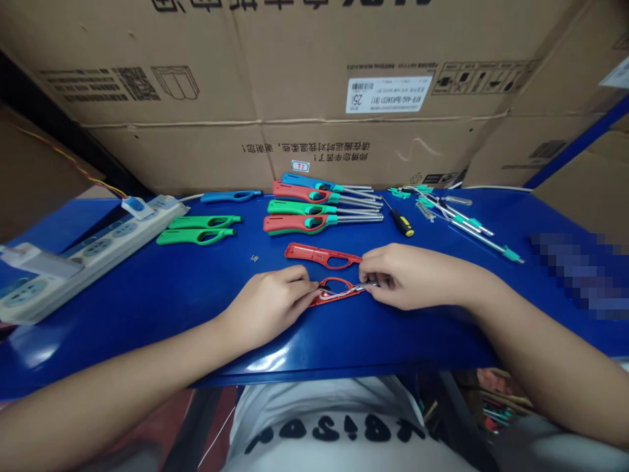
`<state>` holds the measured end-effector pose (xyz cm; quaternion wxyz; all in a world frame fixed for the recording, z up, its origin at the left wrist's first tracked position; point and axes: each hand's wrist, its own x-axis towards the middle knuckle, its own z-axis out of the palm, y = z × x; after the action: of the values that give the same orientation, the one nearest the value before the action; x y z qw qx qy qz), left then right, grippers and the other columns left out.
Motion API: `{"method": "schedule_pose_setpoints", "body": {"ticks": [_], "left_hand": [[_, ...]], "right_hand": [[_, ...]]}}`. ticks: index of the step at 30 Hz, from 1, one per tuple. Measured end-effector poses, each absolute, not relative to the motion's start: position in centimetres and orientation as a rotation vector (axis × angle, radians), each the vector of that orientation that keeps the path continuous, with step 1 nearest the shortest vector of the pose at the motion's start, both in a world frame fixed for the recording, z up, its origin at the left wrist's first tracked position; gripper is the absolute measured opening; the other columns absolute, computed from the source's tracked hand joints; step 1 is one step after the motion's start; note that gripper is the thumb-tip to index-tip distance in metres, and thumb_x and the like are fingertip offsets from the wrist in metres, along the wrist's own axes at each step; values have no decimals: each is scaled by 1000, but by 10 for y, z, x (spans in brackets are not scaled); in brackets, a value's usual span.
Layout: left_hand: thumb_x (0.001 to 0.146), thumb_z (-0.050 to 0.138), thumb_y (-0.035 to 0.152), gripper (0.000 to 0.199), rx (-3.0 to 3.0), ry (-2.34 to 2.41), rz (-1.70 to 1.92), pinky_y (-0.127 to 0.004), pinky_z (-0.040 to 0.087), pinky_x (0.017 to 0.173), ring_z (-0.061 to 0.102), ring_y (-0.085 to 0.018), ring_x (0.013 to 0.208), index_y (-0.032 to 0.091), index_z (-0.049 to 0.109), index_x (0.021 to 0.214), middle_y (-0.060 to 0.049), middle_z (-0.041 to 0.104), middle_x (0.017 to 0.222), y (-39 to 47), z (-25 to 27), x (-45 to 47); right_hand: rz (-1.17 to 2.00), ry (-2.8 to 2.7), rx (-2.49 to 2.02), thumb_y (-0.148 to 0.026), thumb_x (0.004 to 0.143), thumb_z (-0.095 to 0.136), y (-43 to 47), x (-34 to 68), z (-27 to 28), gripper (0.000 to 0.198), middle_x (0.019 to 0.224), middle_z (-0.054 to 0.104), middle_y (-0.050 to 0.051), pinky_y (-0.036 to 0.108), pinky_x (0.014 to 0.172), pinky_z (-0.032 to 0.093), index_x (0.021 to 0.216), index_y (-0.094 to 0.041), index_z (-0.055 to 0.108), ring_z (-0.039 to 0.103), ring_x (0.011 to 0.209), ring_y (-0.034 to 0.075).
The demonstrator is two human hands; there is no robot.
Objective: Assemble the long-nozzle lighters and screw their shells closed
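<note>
A red lighter half-shell (339,298) lies open side up in front of me, with white wires and a small round coppery part in it. My left hand (275,298) is closed, its fingertips pinching the shell's left end beside a small black part. At the other end my right hand (407,278) is closed, thumb and fingers pinched around a silver metal tube (366,286); most of the tube is hidden by the hand. A second red half-shell (314,254) lies just behind, its right tip touching or close to my right fingers.
Several assembled gas lighters (299,225) lie behind the shells. Green shells (196,236) and a blue shell (228,196) are left, beside a power strip (98,255). Small screws (254,257), a screwdriver (403,223) and metal tubes (466,224) lie around. Cardboard (304,98) walls the back.
</note>
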<state>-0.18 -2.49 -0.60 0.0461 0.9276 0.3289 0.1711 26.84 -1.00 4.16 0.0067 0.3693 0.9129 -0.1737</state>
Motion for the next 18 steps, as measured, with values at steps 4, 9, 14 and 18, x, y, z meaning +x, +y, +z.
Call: {"method": "schedule_pose_setpoints", "body": {"ticks": [4, 9, 14, 18], "left_hand": [[100, 56, 26, 23, 2802, 970, 564, -25, 55, 68, 69, -15, 76, 17, 78, 102, -4, 69, 89, -24, -6, -2], [100, 57, 24, 22, 2789, 962, 586, -24, 54, 66, 68, -15, 75, 17, 78, 100, -4, 69, 87, -23, -5, -1], [101, 55, 25, 23, 2722, 979, 601, -24, 54, 68, 69, -15, 77, 17, 76, 104, -4, 69, 88, -23, -3, -1], [101, 55, 24, 23, 2652, 983, 611, -25, 56, 73, 70, -16, 81, 17, 76, 103, -5, 70, 90, -22, -3, -1]], "right_hand": [[-482, 2865, 1217, -35, 92, 60, -9, 263, 39, 23, 81, 64, 4, 26, 61, 31, 81, -16, 66, 55, 68, 14], [-454, 2835, 1197, -27, 91, 60, -12, 259, 38, 17, 85, 66, 5, 26, 62, 31, 81, -15, 66, 58, 72, 15], [-449, 2856, 1161, -26, 91, 58, -12, 261, 40, 16, 84, 65, 4, 26, 62, 31, 82, -16, 66, 57, 71, 14], [-415, 2852, 1203, -26, 90, 58, -14, 260, 42, 17, 84, 65, 4, 26, 60, 30, 78, -16, 64, 56, 68, 14]]}}
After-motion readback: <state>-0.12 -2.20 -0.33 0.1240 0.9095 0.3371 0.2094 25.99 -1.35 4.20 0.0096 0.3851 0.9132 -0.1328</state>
